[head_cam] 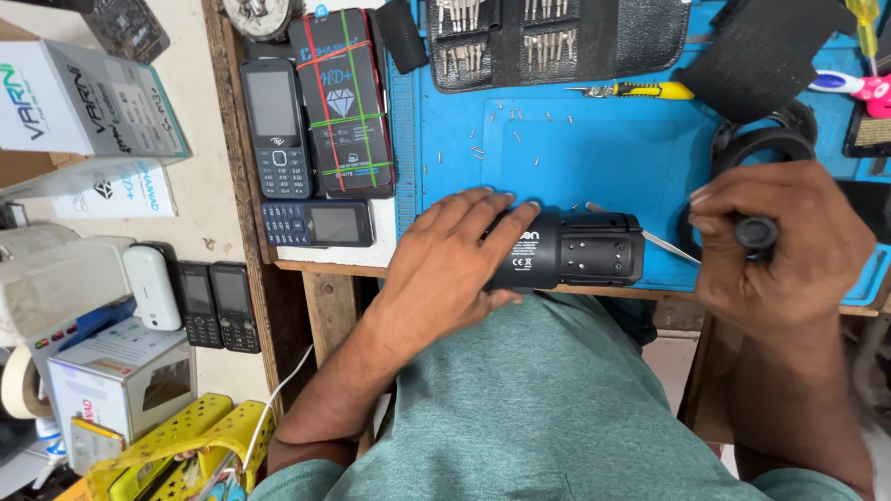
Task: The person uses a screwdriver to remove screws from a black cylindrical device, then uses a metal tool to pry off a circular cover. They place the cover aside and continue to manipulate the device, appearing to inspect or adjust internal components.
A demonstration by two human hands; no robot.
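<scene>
1. Head view, left hand: the left hand (452,255) lies palm-down over the near end of a black cylindrical device (568,249), fingers spread and wrapped across its top, so its grip is closed on the device and pins it down.

2. Head view, the device: it lies on its side at the front edge of the blue work mat (594,148), its long axis running left to right. The right end, ringed with small holes, sticks out past the fingers.

3. Head view, right hand: the right hand (775,241) is clenched around the black handle of a screwdriver (754,232). The thin metal shaft slants left toward the right end of the device; whether the tip touches it I cannot tell.

4. Head view, on the mat: small loose screws (516,139) are scattered above the device. A black case of screwdriver bits (557,37) lies open at the far edge, with a yellow-handled tool (640,90) just below it.

5. Head view, left of the mat: on the counter (325,263) lie a black keypad phone (276,130), a phone wrapped in coloured rubber bands (343,102), and a dark blue keypad phone (317,224) lying sideways.

6. Head view, further left: white boxes (83,102) and two more small black phones (218,306) sit on a lower surface.
</scene>
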